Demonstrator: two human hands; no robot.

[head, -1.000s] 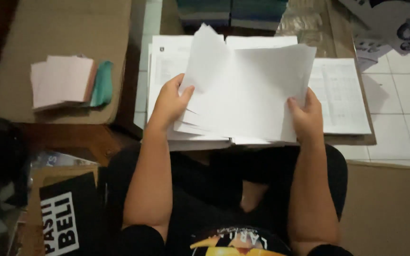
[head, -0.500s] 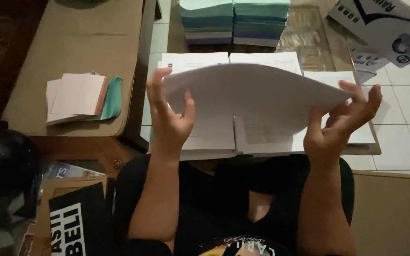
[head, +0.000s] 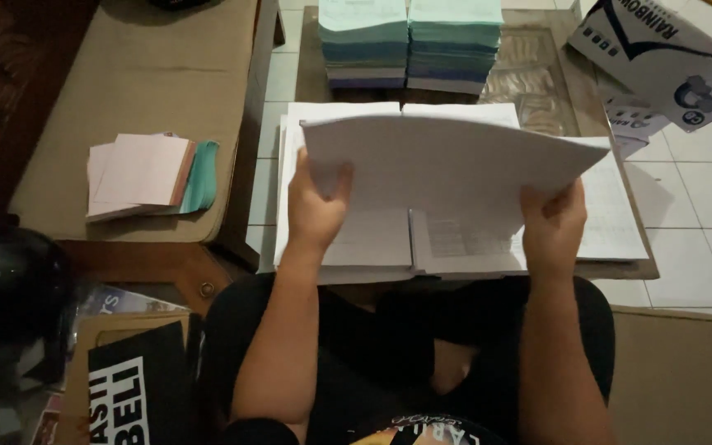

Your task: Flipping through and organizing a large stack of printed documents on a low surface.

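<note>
A thick sheaf of white paper (head: 447,165) is lifted flat above the low table, its near edge bowed. My left hand (head: 315,210) grips its left edge with the thumb on top. My right hand (head: 552,227) grips its right edge. Under the sheaf, printed white sheets (head: 372,239) lie in side-by-side piles on the wooden table (head: 537,82). I sit cross-legged in dark clothes in front of it.
Two tall stacks of teal and white paper (head: 409,41) stand at the table's far side. A cushion (head: 150,74) at left carries pink and teal slips (head: 146,173). A paper carton (head: 669,58) lies top right. A dark bag (head: 138,387) sits bottom left.
The sheaf, first resting fanned on the piles, has been raised and squared between both hands. The camera tilted up, bringing the teal stacks into view.
</note>
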